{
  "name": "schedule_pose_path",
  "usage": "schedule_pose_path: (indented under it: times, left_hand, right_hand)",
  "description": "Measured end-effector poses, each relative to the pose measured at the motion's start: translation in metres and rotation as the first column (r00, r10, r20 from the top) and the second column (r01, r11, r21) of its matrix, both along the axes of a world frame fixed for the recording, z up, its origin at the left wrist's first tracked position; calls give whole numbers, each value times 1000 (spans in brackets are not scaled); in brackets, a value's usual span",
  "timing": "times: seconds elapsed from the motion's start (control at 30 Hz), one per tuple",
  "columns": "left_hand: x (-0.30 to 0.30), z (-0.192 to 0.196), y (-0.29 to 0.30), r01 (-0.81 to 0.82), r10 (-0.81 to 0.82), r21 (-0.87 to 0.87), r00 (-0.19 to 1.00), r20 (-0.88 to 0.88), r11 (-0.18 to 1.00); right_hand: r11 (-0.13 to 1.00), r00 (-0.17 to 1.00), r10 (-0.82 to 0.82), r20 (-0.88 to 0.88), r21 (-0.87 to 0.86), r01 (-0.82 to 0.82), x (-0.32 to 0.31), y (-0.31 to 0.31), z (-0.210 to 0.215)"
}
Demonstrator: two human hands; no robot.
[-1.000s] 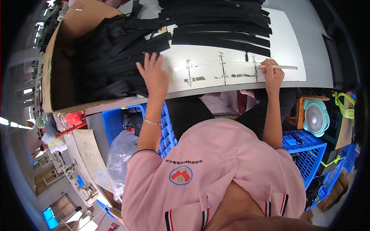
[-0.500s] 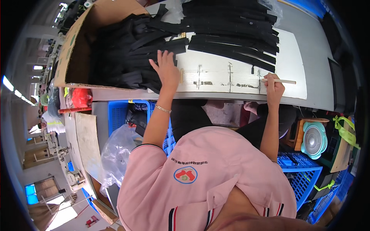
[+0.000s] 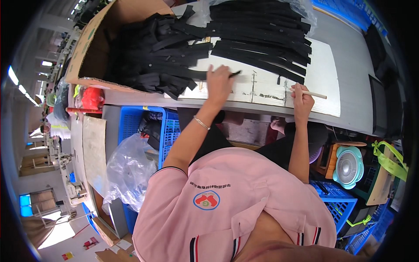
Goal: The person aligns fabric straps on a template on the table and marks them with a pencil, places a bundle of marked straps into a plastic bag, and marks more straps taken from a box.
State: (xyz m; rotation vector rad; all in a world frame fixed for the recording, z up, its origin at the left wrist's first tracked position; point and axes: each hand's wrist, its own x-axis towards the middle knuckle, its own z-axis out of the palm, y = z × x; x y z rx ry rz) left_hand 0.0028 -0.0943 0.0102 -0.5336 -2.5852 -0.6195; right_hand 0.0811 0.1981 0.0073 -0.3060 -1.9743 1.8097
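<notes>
Head camera view: a person in a pink collared shirt [image 3: 262,179] sits at a gray table [image 3: 355,89], both hands busy above a white board [image 3: 324,70] that lies along its near edge. At left center, the left hand [image 3: 219,85] reaches over the board, its fingers curled down on a black strip [image 3: 235,74]. One dark end pokes out beyond the knuckles toward the right; the exact contact under the fingertips cannot be told. A thin metal bracelet [image 3: 202,122] circles that wrist.

Across the board, the right hand [image 3: 302,102] pinches a pale stick [image 3: 315,94] between thumb and fingers, the long end slanting out to the right. The hand is near the board's dark marks [image 3: 270,97], just below a row of black strips [image 3: 262,32] laid side by side.

On the left, a heap of black strips [image 3: 148,48] spills from a tipped cardboard box [image 3: 87,54] onto the table. Below the tabletop, a clear plastic bag [image 3: 128,170] hangs beside a blue crate [image 3: 142,110], while a round teal fan [image 3: 349,168] stands at right, near a second blue crate [image 3: 342,205].
</notes>
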Motion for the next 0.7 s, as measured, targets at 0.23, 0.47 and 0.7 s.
schedule_pose_path:
  times: [0.23, 0.47, 0.7]
  left_hand:
    - [26, -9, 80, 121, -116, 60, 990, -81, 991]
    - [27, 18, 79, 176, -172, 292, 984, -41, 940]
    - [55, -5, 97, 331, -336, 95, 941, 34, 939]
  right_hand:
    - [999, 1000, -30, 1, 34, 30, 1, -15, 21]
    - [989, 994, -95, -46, 113, 100, 8, -14, 14]
    - [732, 980, -108, -168, 654, 192, 46, -64, 13]
